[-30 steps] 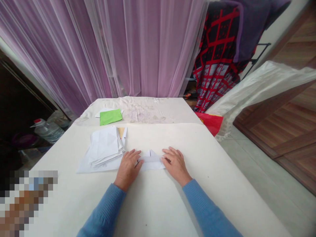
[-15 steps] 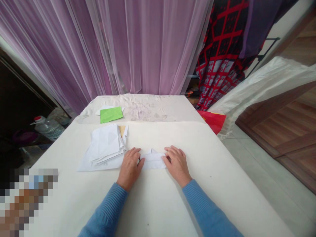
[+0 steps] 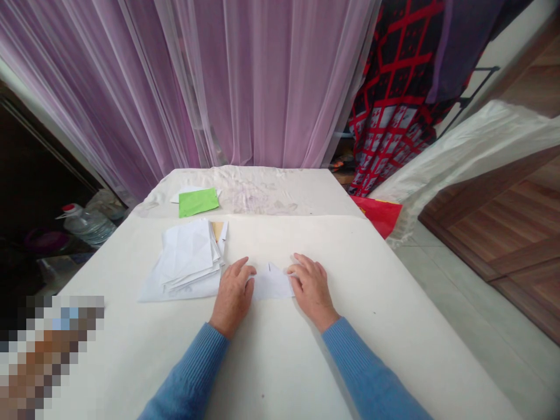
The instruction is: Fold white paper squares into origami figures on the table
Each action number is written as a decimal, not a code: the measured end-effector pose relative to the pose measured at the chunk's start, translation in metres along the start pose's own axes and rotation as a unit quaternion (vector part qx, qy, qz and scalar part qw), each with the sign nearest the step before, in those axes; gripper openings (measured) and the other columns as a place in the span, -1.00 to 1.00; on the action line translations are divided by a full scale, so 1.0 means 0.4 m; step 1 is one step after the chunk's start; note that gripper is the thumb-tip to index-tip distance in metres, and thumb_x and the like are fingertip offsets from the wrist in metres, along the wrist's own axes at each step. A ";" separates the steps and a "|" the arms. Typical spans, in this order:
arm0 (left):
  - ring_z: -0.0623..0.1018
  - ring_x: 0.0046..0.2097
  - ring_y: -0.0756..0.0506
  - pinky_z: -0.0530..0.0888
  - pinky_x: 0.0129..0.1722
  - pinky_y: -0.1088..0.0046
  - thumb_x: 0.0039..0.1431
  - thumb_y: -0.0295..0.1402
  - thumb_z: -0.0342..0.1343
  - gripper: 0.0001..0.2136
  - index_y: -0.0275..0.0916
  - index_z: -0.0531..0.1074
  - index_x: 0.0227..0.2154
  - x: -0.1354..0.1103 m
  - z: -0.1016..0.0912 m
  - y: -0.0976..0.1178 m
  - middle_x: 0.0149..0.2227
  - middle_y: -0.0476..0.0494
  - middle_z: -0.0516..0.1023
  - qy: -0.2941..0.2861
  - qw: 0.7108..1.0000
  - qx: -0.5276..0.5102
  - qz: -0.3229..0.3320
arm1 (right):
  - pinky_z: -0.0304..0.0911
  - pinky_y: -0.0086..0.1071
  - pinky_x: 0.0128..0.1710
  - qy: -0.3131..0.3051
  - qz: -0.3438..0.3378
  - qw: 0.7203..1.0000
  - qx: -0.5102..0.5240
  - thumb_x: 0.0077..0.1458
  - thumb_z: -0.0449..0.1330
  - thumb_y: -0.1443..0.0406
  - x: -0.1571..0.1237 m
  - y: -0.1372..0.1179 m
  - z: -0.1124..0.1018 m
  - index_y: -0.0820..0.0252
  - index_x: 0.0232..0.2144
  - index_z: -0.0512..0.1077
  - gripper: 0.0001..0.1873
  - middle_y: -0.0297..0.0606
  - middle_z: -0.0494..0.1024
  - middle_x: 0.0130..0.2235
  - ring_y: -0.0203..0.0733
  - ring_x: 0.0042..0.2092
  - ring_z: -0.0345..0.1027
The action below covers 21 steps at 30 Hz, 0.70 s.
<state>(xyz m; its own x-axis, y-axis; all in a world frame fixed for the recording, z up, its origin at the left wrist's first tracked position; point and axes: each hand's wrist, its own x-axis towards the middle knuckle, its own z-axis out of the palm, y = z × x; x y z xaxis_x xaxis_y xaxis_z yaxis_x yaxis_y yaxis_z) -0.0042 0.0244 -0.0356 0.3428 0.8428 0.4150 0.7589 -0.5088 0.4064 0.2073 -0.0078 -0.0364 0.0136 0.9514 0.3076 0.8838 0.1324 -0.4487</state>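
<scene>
A small folded white paper point(image 3: 271, 284) lies on the white table point(image 3: 280, 361) in front of me. My left hand point(image 3: 233, 291) rests on its left end, fingers curled and pinching the edge. My right hand point(image 3: 310, 286) holds its right end the same way, fingertips pressed on the paper. Both arms wear blue knitted sleeves. The paper between the hands shows a small peak and a slit at its top edge.
A stack of white papers point(image 3: 188, 262) lies left of my left hand. A green sheet point(image 3: 198, 202) sits further back. Purple curtains hang behind the table. A red bag point(image 3: 376, 214) and floor lie to the right. A plastic bottle point(image 3: 85, 224) stands at left.
The hands have drawn closer together on the folded paper, which now looks narrower and taller. The head view shifted slightly.
</scene>
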 end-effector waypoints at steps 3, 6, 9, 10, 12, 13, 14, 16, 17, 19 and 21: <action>0.43 0.08 -0.21 0.38 0.08 0.08 0.15 -0.58 -0.10 -0.77 -0.18 0.43 -0.34 0.002 -0.001 0.003 0.05 -0.25 0.45 -0.018 1.000 0.017 0.016 | -0.14 0.02 0.21 -0.035 -0.013 0.999 -0.002 0.09 0.02 0.48 0.004 -0.002 -0.004 0.04 -0.36 0.50 -0.69 -0.27 0.38 0.17 -0.05 0.27 0.05; 0.40 0.12 -0.22 0.34 0.12 0.04 0.11 -0.60 -0.09 -0.75 -0.19 0.43 -0.33 0.001 0.000 0.005 0.04 -0.25 0.47 -0.021 0.999 0.024 0.017 | -0.14 0.04 0.21 -0.056 0.011 0.998 -0.003 0.08 0.04 0.45 0.010 -0.013 -0.011 0.04 -0.37 0.51 -0.72 -0.26 0.41 0.16 -0.03 0.27 0.05; 0.40 0.13 -0.24 0.33 0.14 0.01 0.11 -0.56 -0.04 -0.82 -0.19 0.42 -0.34 0.000 0.002 0.009 0.04 -0.25 0.48 -0.020 0.999 0.027 0.010 | -0.14 0.07 0.21 -0.059 0.028 0.998 -0.015 0.06 0.14 0.33 0.017 -0.037 -0.011 0.09 -0.40 0.48 -0.89 -0.20 0.39 0.17 0.04 0.27 0.05; 0.40 0.13 -0.24 0.32 0.14 0.01 0.13 -0.53 -0.01 -0.85 -0.19 0.42 -0.34 0.000 0.002 0.010 0.04 -0.25 0.48 -0.017 0.999 0.027 0.009 | -0.13 0.08 0.20 -0.054 0.034 0.998 -0.022 0.06 0.18 0.27 0.018 -0.047 -0.009 0.11 -0.42 0.47 -0.92 -0.17 0.39 0.17 0.07 0.27 0.06; 0.40 0.14 -0.25 0.32 0.14 0.01 0.16 -0.46 0.03 -0.92 -0.19 0.42 -0.35 0.000 0.003 0.012 0.04 -0.26 0.49 -0.010 1.000 0.026 0.008 | -0.13 0.11 0.19 -0.035 0.049 0.998 -0.034 0.05 0.23 0.16 0.021 -0.065 -0.001 0.13 -0.47 0.43 -0.82 -0.10 0.39 0.15 0.11 0.26 0.06; 0.41 0.13 -0.25 0.32 0.14 0.01 0.16 -0.43 0.05 -0.94 -0.19 0.42 -0.35 0.000 0.004 0.012 0.03 -0.27 0.49 -0.007 1.000 0.026 0.009 | -0.13 0.13 0.18 -0.024 0.054 0.997 -0.039 0.04 0.24 0.12 0.021 -0.072 0.005 0.13 -0.48 0.42 -0.78 -0.08 0.39 0.15 0.12 0.25 0.06; 0.41 0.13 -0.25 0.33 0.14 0.02 0.16 -0.42 0.07 -0.95 -0.19 0.42 -0.36 0.000 0.005 0.012 0.03 -0.27 0.49 -0.005 1.000 0.026 0.009 | -0.14 0.14 0.18 -0.013 0.058 0.997 -0.041 0.03 0.25 0.10 0.021 -0.078 0.010 0.14 -0.49 0.40 -0.75 -0.06 0.40 0.14 0.13 0.25 0.06; 0.41 0.13 -0.25 0.33 0.14 0.01 0.15 -0.41 0.08 -0.97 -0.18 0.42 -0.35 0.000 0.006 0.012 0.03 -0.27 0.49 -0.003 1.000 0.026 0.008 | -0.14 0.15 0.18 -0.001 0.061 0.997 -0.042 0.02 0.26 0.10 0.021 -0.084 0.018 0.14 -0.49 0.39 -0.75 -0.05 0.40 0.13 0.14 0.25 0.06; 0.41 0.13 -0.25 0.32 0.14 0.02 0.14 -0.41 0.09 -0.97 -0.18 0.42 -0.35 0.000 0.006 0.012 0.03 -0.26 0.49 -0.003 1.000 0.027 0.007 | -0.15 0.16 0.18 0.001 0.062 0.997 -0.042 0.02 0.26 0.10 0.021 -0.085 0.020 0.13 -0.49 0.39 -0.75 -0.06 0.40 0.13 0.14 0.25 0.06; 0.41 0.13 -0.26 0.32 0.14 0.02 0.13 -0.41 0.10 -0.97 -0.18 0.42 -0.35 0.000 0.007 0.012 0.04 -0.26 0.49 -0.005 1.000 0.028 0.005 | -0.15 0.15 0.18 -0.003 0.066 0.997 -0.040 0.02 0.26 0.13 0.021 -0.084 0.021 0.13 -0.49 0.39 -0.77 -0.07 0.40 0.13 0.14 0.25 0.07; 0.41 0.13 -0.26 0.32 0.14 0.03 0.13 -0.40 0.11 -0.98 -0.18 0.42 -0.36 0.001 0.007 0.013 0.04 -0.26 0.49 -0.008 1.000 0.029 0.004 | -0.14 0.13 0.19 -0.007 0.068 0.997 -0.037 0.02 0.26 0.16 0.020 -0.078 0.019 0.13 -0.50 0.39 -0.80 -0.09 0.40 0.14 0.13 0.25 0.07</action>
<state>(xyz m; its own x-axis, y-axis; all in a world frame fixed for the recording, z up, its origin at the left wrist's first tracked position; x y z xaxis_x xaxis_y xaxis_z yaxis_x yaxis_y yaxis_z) 0.0012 0.0226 -0.0357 0.3569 0.8416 0.4054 0.7865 -0.5049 0.3557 0.1763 -0.0022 -0.0262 0.1300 0.9630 0.2360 0.9065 -0.0190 -0.4218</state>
